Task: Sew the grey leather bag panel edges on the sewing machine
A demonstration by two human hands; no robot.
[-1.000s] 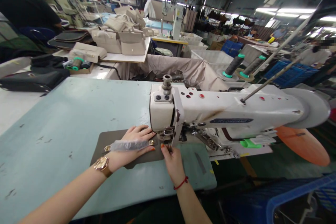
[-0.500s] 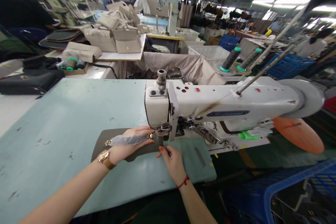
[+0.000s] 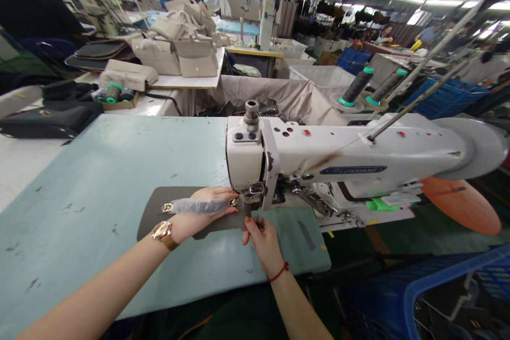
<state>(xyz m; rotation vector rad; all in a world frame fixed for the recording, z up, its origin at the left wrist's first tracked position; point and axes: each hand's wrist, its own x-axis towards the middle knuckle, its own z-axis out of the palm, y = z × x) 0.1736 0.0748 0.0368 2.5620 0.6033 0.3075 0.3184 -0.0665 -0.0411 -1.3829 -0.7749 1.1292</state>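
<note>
Taupe leather panel [image 3: 159, 212] lies flat on the pale green table [image 3: 99, 170], its right end tucked under the needle head of the white sewing machine [image 3: 342, 162]. Left hand [image 3: 195, 218] rests palm-down on the panel, fingers spread flat and pressing, gripping nothing; a plastic-wrapped strap with gold hardware [image 3: 191, 205] lies across the panel under that hand. Right hand [image 3: 261, 239] sits at the near edge just below the presser foot, fingertips pinched together on the panel's edge — thread or leather, cannot tell. Judgement: the piece is positioned and fed in at the needle; no finished seam is visible on it, so the stitching looks barely begun, with most left. Far left — beige handbags [image 3: 187, 56] stacked on another bench; thread cones [image 3: 356, 86] behind the machine.
</note>
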